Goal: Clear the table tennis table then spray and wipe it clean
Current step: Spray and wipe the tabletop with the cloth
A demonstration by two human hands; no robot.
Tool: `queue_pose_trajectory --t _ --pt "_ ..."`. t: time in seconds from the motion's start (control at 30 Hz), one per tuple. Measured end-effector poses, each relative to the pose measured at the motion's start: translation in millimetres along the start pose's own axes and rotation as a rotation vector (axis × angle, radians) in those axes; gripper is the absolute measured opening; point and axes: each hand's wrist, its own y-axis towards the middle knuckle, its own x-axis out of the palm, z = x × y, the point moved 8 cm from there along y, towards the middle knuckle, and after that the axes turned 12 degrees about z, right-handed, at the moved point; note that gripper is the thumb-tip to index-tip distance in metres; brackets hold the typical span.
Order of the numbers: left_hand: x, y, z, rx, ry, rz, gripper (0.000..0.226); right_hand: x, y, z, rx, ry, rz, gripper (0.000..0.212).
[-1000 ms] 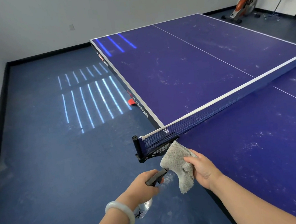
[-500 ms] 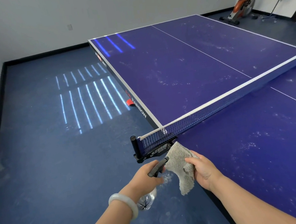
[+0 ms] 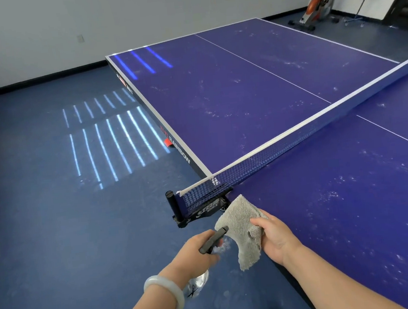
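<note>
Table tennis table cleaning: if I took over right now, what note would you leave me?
Left hand grips the spray bottle, held over the floor beside the table's edge.
Right hand pinches the grey cloth, which hangs at the table's edge near the net post.
Done: the table tennis table has nothing loose showing on it, so clearing looks finished.
Left: both halves show white specks and smears. Probably spray the near half first, wipe it with the cloth, then do the far side beyond the net.

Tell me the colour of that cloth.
Grey, the cloth in the right hand, head view.
</note>
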Motion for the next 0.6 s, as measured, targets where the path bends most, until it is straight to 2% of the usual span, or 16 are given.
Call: queue_pose_trajectory --t 0.17,0.27,0.37,0.43,0.47,0.53,0.6 --pt "9 15 12 0.003 -0.043 0.099 0.022 -16 6 -9 0.036 0.042 0.041 0.03" --pt "9 21 11 -0.05 -0.156 0.166 0.021 -43 16 -26 0.039 0.07 0.168 0.029" --pt "6 24 9 -0.093 -0.231 0.223 0.021 -71 27 -68 -0.102 0.095 0.333 0.034" --pt "6 25 8 -0.107 -0.219 0.26 0.023 -72 31 -104 -0.279 -0.168 0.377 0.04" --pt "7 25 9 -0.118 -0.216 0.28 0.024 -65 33 -117 -0.358 -0.316 0.349 0.041" --pt "10 24 8 -0.143 -0.232 0.311 0.026 -40 39 -122 -0.444 -0.537 0.18 0.035" --pt "15 22 7 -0.175 -0.256 0.32 0.025 -21 47 -97 -0.415 -0.79 -0.021 0.037"
